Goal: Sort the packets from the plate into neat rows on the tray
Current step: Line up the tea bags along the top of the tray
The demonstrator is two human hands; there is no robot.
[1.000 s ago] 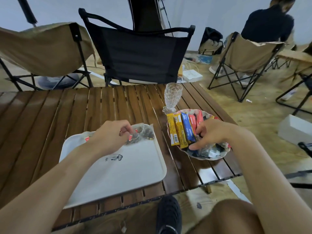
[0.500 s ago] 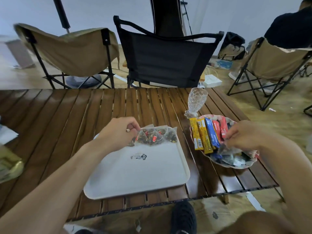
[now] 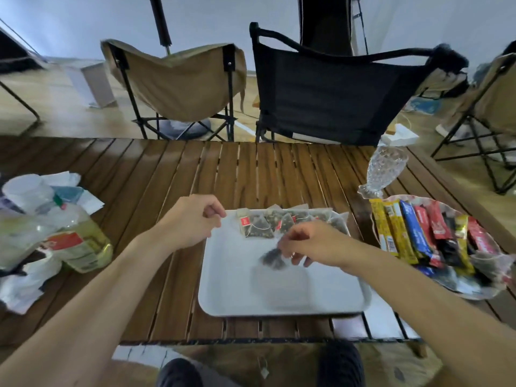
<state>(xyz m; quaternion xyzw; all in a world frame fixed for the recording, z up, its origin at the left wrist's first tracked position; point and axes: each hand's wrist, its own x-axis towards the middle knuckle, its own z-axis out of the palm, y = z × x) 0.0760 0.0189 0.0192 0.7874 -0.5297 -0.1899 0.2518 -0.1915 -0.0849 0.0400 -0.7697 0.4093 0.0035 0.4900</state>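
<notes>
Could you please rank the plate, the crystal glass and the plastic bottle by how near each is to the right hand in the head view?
From the right hand:
1. Plate, just to its right.
2. Crystal glass, beyond the plate, at the table's far right.
3. Plastic bottle, far left.

Matt plastic tray [image 3: 237,289] on glossy slatted wood table [image 3: 251,169]

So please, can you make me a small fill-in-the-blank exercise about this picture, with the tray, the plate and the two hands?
1. The tea bag packets lie in a row along the ___ edge of the white tray.
2. The right hand holds a dark packet above the ___.
3. The left hand is at the tray's far ___ corner.
4. The stick packets are on the ___.

Missing words: far; tray; left; plate
</notes>
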